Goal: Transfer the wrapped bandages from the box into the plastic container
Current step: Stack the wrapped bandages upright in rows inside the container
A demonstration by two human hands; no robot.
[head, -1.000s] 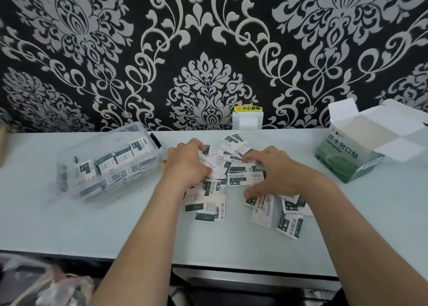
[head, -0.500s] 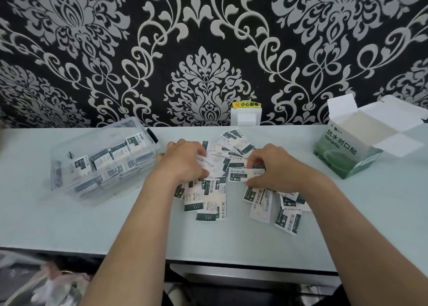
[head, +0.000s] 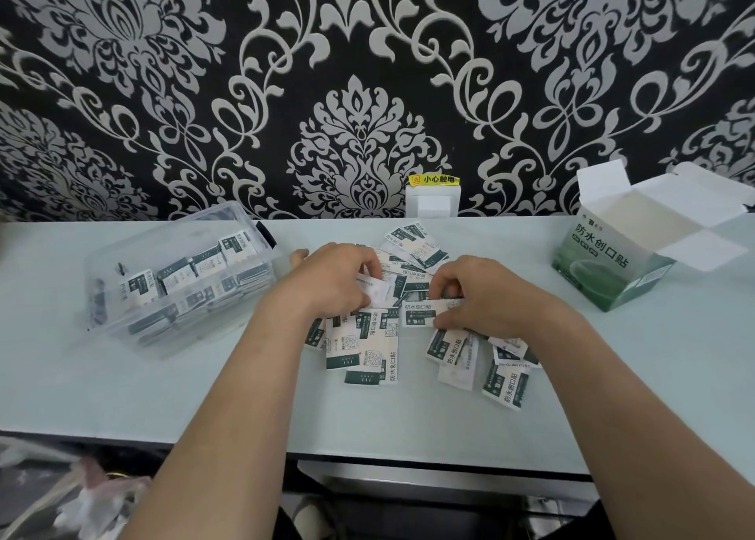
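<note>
While left hand point(head: 331, 282) pinches white wrapper point(head: 375, 293), right hand point(head: 486, 294) pinches wrapped bandage point(head: 421, 314), long axis left-right.

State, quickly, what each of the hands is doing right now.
Left hand: grips a pale bandage.
Right hand: pinches a green-printed bandage.

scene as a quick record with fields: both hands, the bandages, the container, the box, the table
left hand: fingers curled on white and dark green wrapped bandages in the loose pile
right hand: pinches one wrapped bandage from that pile
clear plastic container: left of the pile, partly filled with bandages
green and white cardboard box: right of the pile, flaps open
pale table: bears all of these
</note>
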